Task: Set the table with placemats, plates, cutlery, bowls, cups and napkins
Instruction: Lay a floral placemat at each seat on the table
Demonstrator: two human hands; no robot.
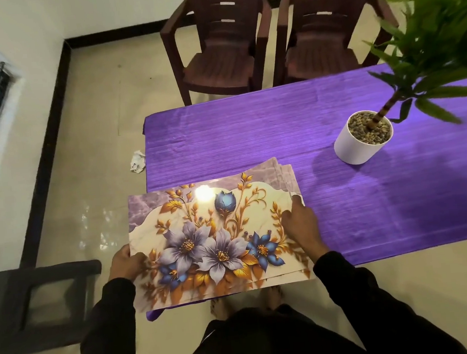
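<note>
Fingers [293, 214] atop placemats [217, 234] — right edge

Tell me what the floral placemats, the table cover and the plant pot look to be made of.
Placemats: likely glossy plastic or laminated sheet; a bright lamp glare sits on the print, and the sheets look thin and stiff. Table cover: probably woven purple fabric with a sheen, showing fine horizontal ribs and soft creases. Plant pot: smooth matte white, ceramic or plastic; cannot tell which.

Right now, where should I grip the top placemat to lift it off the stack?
Pinch the top placemat at its right edge, where the right hand rests. The stack's sheets fan apart there, exposing separate edges. The left hand already holds the stack's left edge.
</note>
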